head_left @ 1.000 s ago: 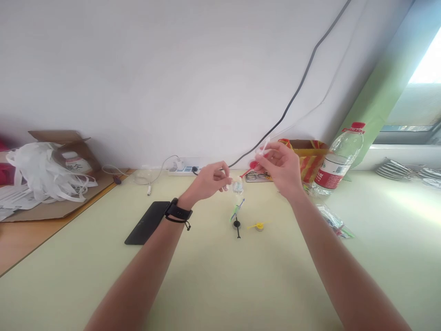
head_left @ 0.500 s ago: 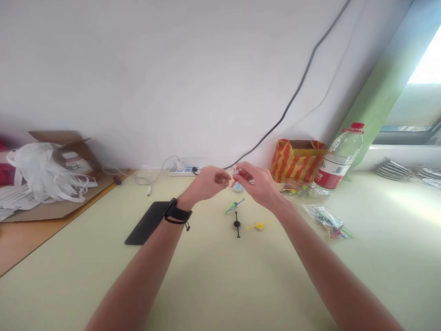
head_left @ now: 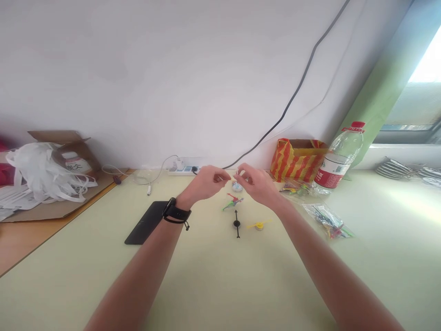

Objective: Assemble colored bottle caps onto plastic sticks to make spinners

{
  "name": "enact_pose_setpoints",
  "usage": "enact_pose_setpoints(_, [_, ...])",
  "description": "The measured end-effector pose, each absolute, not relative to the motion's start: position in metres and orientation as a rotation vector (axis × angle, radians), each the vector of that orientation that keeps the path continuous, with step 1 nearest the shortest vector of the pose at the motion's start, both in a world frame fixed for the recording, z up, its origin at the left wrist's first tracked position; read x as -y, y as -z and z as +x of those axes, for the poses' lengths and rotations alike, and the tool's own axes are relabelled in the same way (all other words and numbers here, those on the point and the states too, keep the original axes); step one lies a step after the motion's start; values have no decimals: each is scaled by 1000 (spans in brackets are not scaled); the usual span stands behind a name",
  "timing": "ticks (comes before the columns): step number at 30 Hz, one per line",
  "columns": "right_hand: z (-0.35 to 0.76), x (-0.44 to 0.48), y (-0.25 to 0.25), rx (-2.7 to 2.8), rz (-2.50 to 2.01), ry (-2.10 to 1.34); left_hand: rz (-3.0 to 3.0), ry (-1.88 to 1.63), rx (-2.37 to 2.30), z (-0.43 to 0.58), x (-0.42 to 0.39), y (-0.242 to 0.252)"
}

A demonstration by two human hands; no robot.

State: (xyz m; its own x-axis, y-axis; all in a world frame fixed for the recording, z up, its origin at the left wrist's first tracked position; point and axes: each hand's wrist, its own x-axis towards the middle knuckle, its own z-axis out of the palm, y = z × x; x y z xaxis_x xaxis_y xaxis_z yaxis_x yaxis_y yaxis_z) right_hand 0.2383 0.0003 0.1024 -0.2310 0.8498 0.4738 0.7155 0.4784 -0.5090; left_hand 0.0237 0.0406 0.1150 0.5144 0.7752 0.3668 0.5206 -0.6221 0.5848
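My left hand (head_left: 211, 182) is closed in a pinch above the table, with a black watch (head_left: 177, 211) on its wrist. Across a small gap, my right hand (head_left: 257, 185) is pinched too. What the fingertips hold, if anything, is too small to make out. Behind and just below them sits a small whitish round piece (head_left: 237, 186). Nearer me lie a red plastic piece (head_left: 234, 197) and a green and purple arrow-like piece (head_left: 228, 205), touching or overlapping. In front of these are a black arrow spinner (head_left: 236, 224) and a yellow spinner (head_left: 259, 225).
A black tablet-like slab (head_left: 144, 225) lies left, partly under my left arm. A power strip (head_left: 182, 170) runs along the wall. At right are a striped bag (head_left: 294, 161), a large bottle (head_left: 336, 165) and a clear packet of pieces (head_left: 329, 223). A cardboard box (head_left: 77, 202) stands far left.
The red piece, which was at my fingertips, now lies on the table by the green and purple one. Both hands stay almost in place.
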Motion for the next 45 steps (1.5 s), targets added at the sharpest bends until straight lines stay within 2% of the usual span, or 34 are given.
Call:
enact_pose_setpoints(7, [253, -3, -105, 2153, -1360, -331, 2432, -708, -940, 17, -39, -115])
enact_pose_setpoints(11, [260, -3, -108, 2198, -1231, -398, 2485, -764, -997, 19, -38, -118])
enact_pose_setpoints(15, [258, -3, -108, 2081, -1110, -343, 2560, -877, -1051, 19, -36, -124])
enact_pose_setpoints(19, [255, -2, -111, 2128, -1185, -399, 2586, -781, -1059, 12, -40, -124])
enact_pose_setpoints(23, [253, 8, -119, 2076, -1188, -265, 2556, -760, -1039, 8, -45, -119])
enact_pose_setpoints(25, [250, 15, -121, 2226, -1182, -359, 2553, -777, -1040, 7, -47, -117])
enact_pose_setpoints(30, [234, 20, -104, 2772, -1326, -1004, 2555, -822, -1048, 6, -48, -117])
enact_pose_setpoints(32, [227, 16, -92, 2859, -1401, -1127, 2565, -819, -1062, 6, -48, -118])
enact_pose_setpoints(38, [221, 2, -74, 2831, -1250, -1115, 2566, -760, -1085, 5, -48, -120])
enact_pose_setpoints(45, [240, 9, -104, 2484, -996, -1104, 2557, -776, -1076, 3, -50, -119])
